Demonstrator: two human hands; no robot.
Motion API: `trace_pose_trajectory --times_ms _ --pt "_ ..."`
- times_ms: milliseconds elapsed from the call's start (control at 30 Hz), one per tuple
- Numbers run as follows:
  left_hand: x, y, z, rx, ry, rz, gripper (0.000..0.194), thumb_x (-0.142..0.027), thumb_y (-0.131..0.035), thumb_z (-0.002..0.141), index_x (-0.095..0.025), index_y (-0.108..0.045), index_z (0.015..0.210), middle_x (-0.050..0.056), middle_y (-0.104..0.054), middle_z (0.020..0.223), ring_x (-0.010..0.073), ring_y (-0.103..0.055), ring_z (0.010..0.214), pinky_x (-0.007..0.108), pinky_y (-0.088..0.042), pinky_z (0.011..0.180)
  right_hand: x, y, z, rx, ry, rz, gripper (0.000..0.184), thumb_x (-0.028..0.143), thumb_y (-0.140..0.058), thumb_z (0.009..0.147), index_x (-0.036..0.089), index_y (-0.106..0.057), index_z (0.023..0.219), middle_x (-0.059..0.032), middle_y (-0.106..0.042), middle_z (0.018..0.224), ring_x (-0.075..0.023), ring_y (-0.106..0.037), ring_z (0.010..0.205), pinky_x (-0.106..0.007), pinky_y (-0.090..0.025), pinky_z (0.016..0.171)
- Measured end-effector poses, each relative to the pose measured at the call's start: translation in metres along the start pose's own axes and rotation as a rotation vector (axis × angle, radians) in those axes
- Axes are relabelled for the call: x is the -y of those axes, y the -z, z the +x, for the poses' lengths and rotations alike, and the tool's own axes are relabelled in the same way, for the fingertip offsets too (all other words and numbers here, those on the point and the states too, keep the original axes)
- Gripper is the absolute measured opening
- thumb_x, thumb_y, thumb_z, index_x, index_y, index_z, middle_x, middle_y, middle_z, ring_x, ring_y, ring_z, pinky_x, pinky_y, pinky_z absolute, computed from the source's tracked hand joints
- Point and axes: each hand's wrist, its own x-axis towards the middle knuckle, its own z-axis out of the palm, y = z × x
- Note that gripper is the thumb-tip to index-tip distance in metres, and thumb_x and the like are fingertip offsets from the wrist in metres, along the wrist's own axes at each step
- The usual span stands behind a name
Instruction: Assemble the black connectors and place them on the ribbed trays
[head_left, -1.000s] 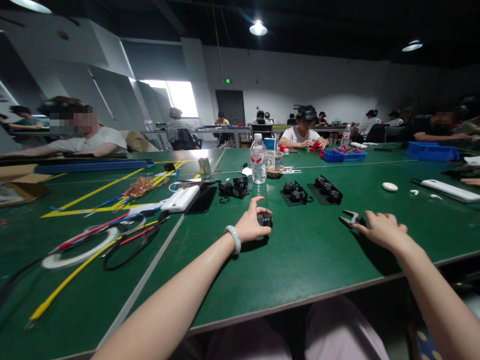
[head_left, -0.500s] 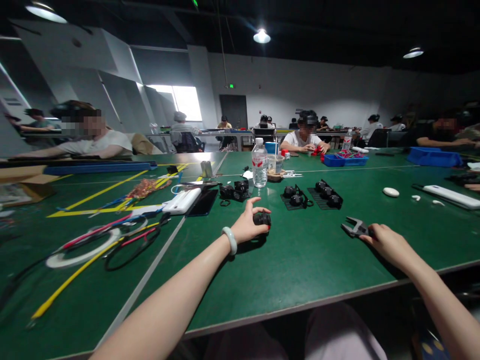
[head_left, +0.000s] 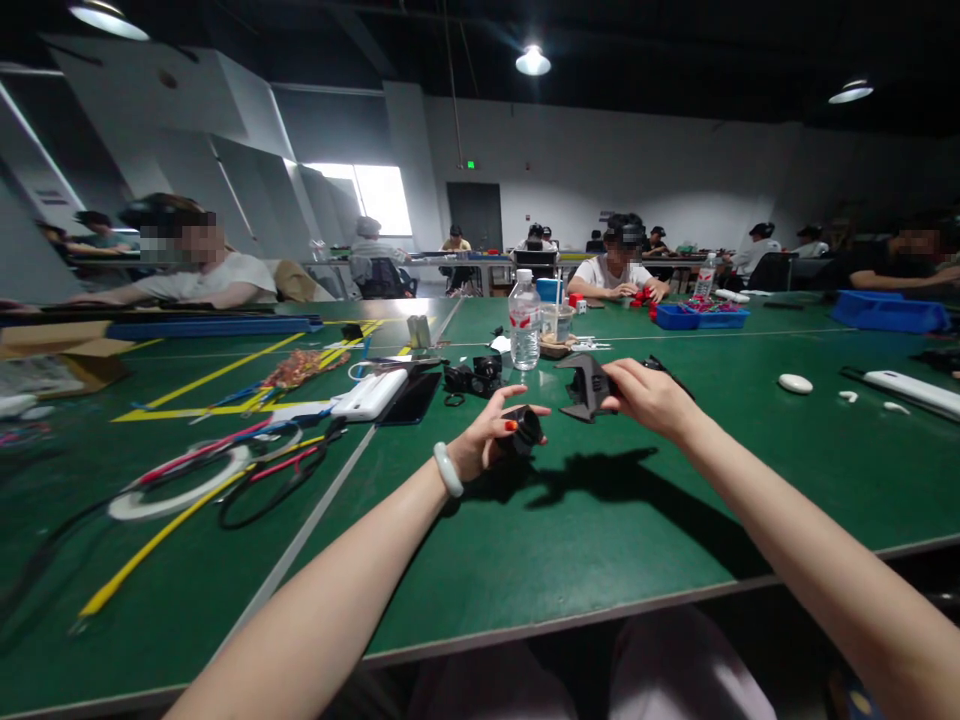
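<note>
My left hand [head_left: 491, 432], with a pale bangle at the wrist, is closed around a black round ribbed fitting [head_left: 523, 430] whose round end faces right. To its right, my right hand [head_left: 651, 398] grips a dark adjustable wrench [head_left: 586, 388] by the handle. The wrench's jaws point left, up off the table and a short way from the fitting, apart from it. Several similar black fittings [head_left: 480, 374] lie beyond my left hand, near a black ring [head_left: 454, 400]. The wrench and my right hand mostly cover other black parts behind them.
A water bottle [head_left: 524, 322] and a cup [head_left: 556, 324] stand beyond my hands. Coiled cables [head_left: 225, 480], a white power bank [head_left: 371, 394] and a dark phone [head_left: 411, 398] lie left. Right are a white case [head_left: 795, 383] and earbuds. Other people sit across the table.
My right hand has lifted the wrench off the table's right side and brought it left, near the fitting. My left hand has turned the fitting's round end upward and to the right.
</note>
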Motion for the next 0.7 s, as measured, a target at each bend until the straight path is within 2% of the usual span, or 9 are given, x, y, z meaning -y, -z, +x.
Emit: trace_pose_trajectory --times_ms 100,233,367,533,700 --pt "-0.007 0.004 -0.004 0.032 0.023 -0.049 0.065 -0.028 -0.052 0.062 -0.024 -0.020 0.119 0.011 -0.044 0.119 0.0212 -0.059 0.082 0.033 -0.046 0.067 0.008 -0.029 0.017 0.023 0.040 -0.013 0.044 0.049 -0.033 0.080 0.011 -0.050 0.092 -0.0068 -0.053 0.071 -0.0139 -0.051 0.062 -0.023 -0.038 0.054" --pt "-0.012 0.010 -0.007 0.067 0.033 -0.084 0.070 -0.029 -0.055 0.059 -0.023 -0.020 0.120 0.012 -0.045 0.118 0.0209 -0.059 0.080 0.032 -0.047 0.067 0.015 -0.056 0.001 0.028 0.096 0.003 0.042 0.049 -0.033 0.081 0.011 -0.050 0.084 -0.0043 -0.052 0.066 -0.0109 -0.048 0.055 -0.021 -0.031 0.048" --pt "-0.013 0.011 -0.007 0.098 0.056 -0.104 0.073 -0.027 -0.056 0.057 -0.021 -0.021 0.120 0.011 -0.049 0.112 0.0215 -0.060 0.078 0.033 -0.046 0.068 0.017 -0.062 -0.014 0.050 0.079 0.022 0.042 0.049 -0.032 0.081 0.011 -0.050 0.084 -0.0037 -0.052 0.065 -0.0101 -0.048 0.054 -0.021 -0.028 0.048" --pt "-0.013 0.010 -0.005 0.121 0.065 -0.098 0.077 -0.026 -0.059 0.055 -0.019 -0.020 0.121 0.013 -0.051 0.109 0.0211 -0.059 0.077 0.033 -0.047 0.067 0.020 -0.065 -0.013 0.074 0.031 0.047 0.041 0.048 -0.032 0.081 0.011 -0.049 0.088 -0.0036 -0.054 0.067 -0.0097 -0.049 0.053 -0.020 -0.025 0.046" --pt "-0.013 0.015 -0.005 0.123 0.080 -0.073 0.074 -0.025 -0.062 0.055 -0.019 -0.025 0.119 0.008 -0.058 0.094 0.0197 -0.060 0.074 0.027 -0.047 0.063 0.024 -0.065 -0.012 0.094 0.031 0.047 0.041 0.049 -0.033 0.081 0.012 -0.049 0.088 -0.0040 -0.054 0.067 -0.0099 -0.049 0.053 -0.021 -0.024 0.045"
